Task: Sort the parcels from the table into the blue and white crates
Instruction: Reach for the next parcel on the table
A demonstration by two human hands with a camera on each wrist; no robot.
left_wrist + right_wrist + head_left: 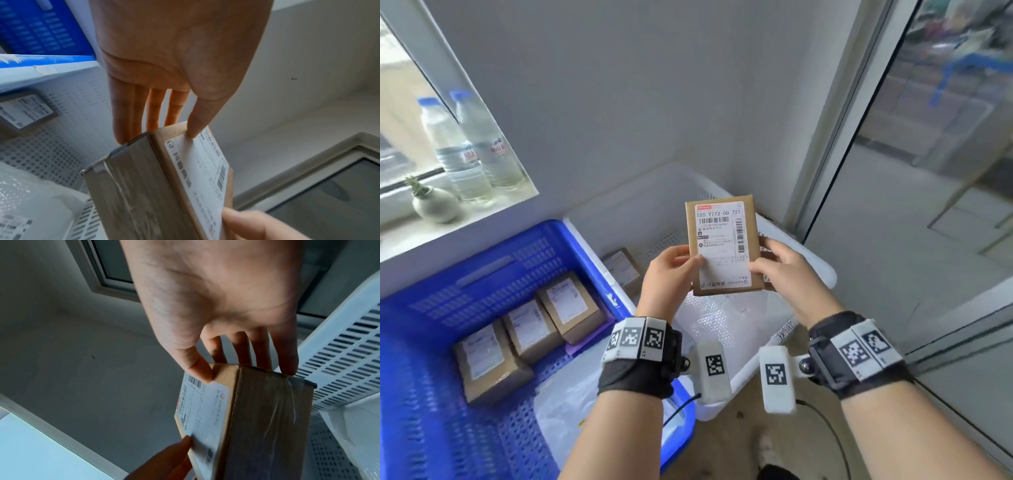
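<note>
We hold one cardboard parcel [724,245] upright in the air above the white crate [822,263], label side toward the head camera. Our left hand [669,270] pinches its left edge, thumb on the label and fingers behind. Our right hand [786,270] pinches the right edge in the same manner. The blue crate [493,250] stands touching the white crate on its left and contains three boxed parcels [527,329] in a row plus a clear bag. The white crate contains one box [621,269] and a bubble-wrap mailer [717,320]. Two water bottles [472,144] stand on the windowsill
</note>
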